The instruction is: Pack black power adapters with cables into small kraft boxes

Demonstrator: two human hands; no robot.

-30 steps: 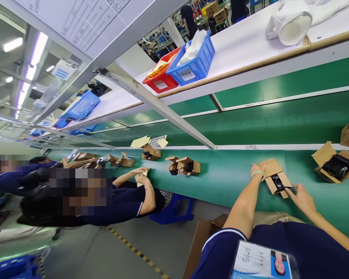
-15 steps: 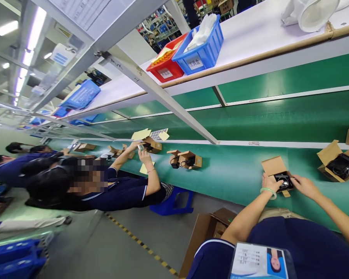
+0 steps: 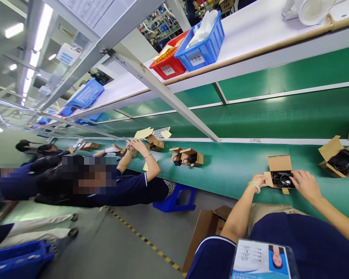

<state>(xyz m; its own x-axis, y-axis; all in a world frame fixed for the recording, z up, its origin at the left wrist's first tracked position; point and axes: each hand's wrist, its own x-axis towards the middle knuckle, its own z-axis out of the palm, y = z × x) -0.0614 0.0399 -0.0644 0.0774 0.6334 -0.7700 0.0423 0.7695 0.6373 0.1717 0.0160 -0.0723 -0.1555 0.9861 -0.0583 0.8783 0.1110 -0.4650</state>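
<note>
In front of me an open small cardboard box (image 3: 280,158) stands on the green work surface, its lid raised at the back. Inside lies a black coiled cable (image 3: 284,179) with a shiny round part. My left hand (image 3: 259,181) pinches the box's left side flap, which is folded outward. At the box's right wall, my right hand (image 3: 306,185) has its fingers bent over the edge, thumb side hidden. Its fingertips touch the rim beside the cable.
Farther right stands another open box (image 3: 341,158) with black cables. Two open boxes (image 3: 189,158) are to the left, near a co-worker (image 3: 104,186) handling something small. A large carton (image 3: 202,232) is on the floor. A shelf above holds blue (image 3: 202,48) and red bins (image 3: 168,64).
My left hand has moved left, from over the box's front to its side flap, uncovering the contents. My right hand has closed in on the right wall. The co-worker's hands have come together.
</note>
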